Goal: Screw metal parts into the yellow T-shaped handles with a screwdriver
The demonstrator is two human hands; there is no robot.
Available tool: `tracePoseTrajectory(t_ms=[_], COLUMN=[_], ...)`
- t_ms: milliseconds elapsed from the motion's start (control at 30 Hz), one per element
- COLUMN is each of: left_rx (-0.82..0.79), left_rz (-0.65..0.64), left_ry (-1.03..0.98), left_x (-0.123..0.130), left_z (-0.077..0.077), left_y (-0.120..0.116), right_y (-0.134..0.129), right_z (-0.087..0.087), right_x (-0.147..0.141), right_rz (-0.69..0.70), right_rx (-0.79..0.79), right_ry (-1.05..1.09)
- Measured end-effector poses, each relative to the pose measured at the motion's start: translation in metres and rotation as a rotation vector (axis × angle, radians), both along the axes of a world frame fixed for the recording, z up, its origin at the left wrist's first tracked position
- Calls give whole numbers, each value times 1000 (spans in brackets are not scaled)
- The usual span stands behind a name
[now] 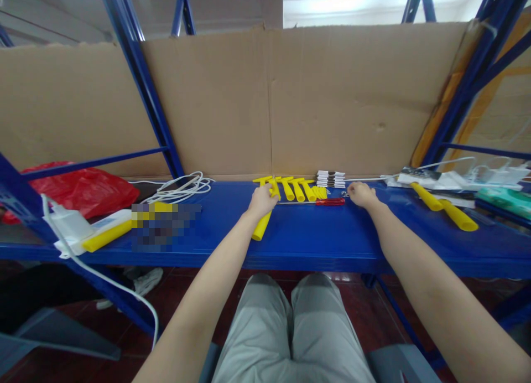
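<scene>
My left hand point(262, 199) is closed around a yellow plastic handle point(262, 227), whose thick round end points toward me. Several similar yellow T-shaped pieces point(296, 190) lie in a row just beyond and to the right. A screwdriver point(330, 202) with a red handle rests flat between my hands, its shaft pointing left. My right hand point(362, 195) is on the table with its fingers curled together beside some tiny shiny bits point(344, 193); whatever is in those fingers is too small to make out. Flat yellow pieces point(319, 192) and a black-and-white stack point(331, 179) sit between the hands.
The blue table point(315, 233) backs onto a cardboard wall point(332, 106) between blue metal posts. At left are a coiled white cable point(186, 188), a power strip point(103, 223) and a red bag point(83, 186). More yellow handles point(458, 216) lie on the right.
</scene>
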State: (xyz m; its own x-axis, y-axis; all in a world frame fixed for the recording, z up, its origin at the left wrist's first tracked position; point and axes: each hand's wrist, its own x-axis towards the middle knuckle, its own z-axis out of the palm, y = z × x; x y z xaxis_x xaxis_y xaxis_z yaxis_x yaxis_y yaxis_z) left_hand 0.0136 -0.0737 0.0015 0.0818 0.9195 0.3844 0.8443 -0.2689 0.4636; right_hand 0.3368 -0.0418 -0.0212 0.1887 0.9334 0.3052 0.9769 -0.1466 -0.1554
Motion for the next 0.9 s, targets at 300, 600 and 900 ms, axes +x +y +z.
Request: tracePoseTrajectory(t_ms=[300,600,900], left_rx=[20,-313,-629], left_rz=[-12,-152,-322], left_ry=[-105,-857,-1206], left_x=[-1,40,150], left_z=[-2,12,12], left_y=[2,13,22], right_y=[-3,0,0], right_z=[3,0,-2], right_x=[8,3,8], right_rz=[-42,-37,-6], right_rx=[47,83,116], right_ry=[123,214,299])
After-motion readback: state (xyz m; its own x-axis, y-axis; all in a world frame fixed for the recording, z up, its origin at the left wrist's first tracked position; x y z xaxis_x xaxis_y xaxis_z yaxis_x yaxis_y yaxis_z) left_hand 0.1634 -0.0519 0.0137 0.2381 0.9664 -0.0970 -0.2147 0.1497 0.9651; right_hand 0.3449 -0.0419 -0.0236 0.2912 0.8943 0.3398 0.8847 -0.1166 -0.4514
